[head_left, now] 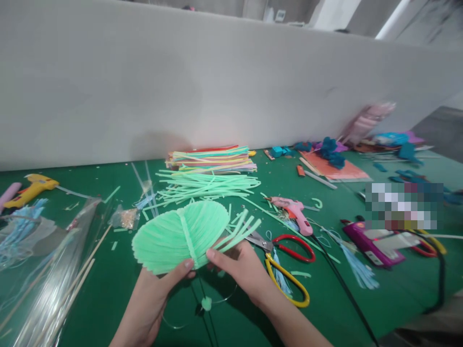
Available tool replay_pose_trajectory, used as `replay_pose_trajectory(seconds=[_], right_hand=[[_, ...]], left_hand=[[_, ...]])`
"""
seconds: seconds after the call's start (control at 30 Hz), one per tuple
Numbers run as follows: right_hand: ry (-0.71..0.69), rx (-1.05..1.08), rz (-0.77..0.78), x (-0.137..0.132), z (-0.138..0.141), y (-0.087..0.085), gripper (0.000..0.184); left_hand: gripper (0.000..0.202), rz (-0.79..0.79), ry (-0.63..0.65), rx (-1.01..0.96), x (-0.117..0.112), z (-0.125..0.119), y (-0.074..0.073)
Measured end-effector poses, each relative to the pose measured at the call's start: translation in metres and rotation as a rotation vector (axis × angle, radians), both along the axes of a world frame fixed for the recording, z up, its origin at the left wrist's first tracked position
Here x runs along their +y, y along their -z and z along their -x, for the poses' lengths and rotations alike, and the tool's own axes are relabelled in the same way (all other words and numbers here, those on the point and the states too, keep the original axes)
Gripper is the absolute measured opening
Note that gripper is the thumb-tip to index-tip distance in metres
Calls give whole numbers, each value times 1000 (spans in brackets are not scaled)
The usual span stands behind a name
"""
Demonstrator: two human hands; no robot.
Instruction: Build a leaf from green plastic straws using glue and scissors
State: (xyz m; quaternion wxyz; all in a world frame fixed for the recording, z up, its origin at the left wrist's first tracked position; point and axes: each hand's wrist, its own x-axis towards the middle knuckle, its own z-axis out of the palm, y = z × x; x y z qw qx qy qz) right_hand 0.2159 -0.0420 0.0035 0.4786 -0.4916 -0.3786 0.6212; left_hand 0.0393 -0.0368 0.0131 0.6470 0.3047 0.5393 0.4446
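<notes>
A light green fan-shaped piece [162, 241] made of fuzzy pipe cleaners set side by side, with a strip down its middle, is held above the table. My left hand [159, 284] grips its lower edge near the middle strip, thumb on top. My right hand [237, 265] is closed at the lower right edge, its thumb pressed on several green pipe cleaners [242, 233] that stick out to the right. Whether these are joined to the fan, I cannot tell. Below hangs a thin loop with a small green piece [206, 303].
Scissors [289, 267] lie right of my right hand, beside a pink glue gun [291, 209] with a black cord. Behind are green pipe cleaners [210, 185] and a multicoloured bundle [213, 159]. A yellow glue gun [34, 188] and wooden sticks [77, 284] are at left.
</notes>
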Motion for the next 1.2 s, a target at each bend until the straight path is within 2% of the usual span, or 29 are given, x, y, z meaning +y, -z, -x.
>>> replay_pose_trajectory(seconds=[0.2, 0.3, 0.37, 0.4, 0.47, 0.53, 0.63, 0.73, 0.93, 1.1, 1.2], right_hand=[[333, -1, -74, 8, -15, 3, 43], [415, -170, -220, 5, -28, 1, 58], [377, -449, -415, 0, -38, -3, 63], [331, -635, -537, -3, -42, -7, 60], [198, -1000, -770, -9, -49, -14, 41], [66, -1218, -922, -12, -56, -21, 21], [-88, -1276, -1008, -12, -63, -24, 4], [-165, -1290, -1046, -11, -67, -24, 5], [-61, -1339, -1187, -15, -51, -25, 10], [-105, -1345, -1242, -14, -36, -21, 14], [-114, -1341, -1247, -12, -31, -19, 18]], left_hand=[[68, 43, -34, 37, 3, -2, -5], [71, 36, -40, 66, 1, -1, -4], [71, 38, -17, 97, 1, 0, -3], [68, 44, 2, 115, 1, 1, -2], [58, 56, 49, 144, 3, 3, -1], [49, 63, 96, 161, 6, 7, 1], [48, 59, 158, 181, 9, 11, 6], [48, 59, 213, 230, 9, 14, 10], [48, 106, 211, 246, 8, 9, 13], [48, 108, 293, 185, 8, 7, 15], [42, 77, 287, 201, 9, 7, 18]])
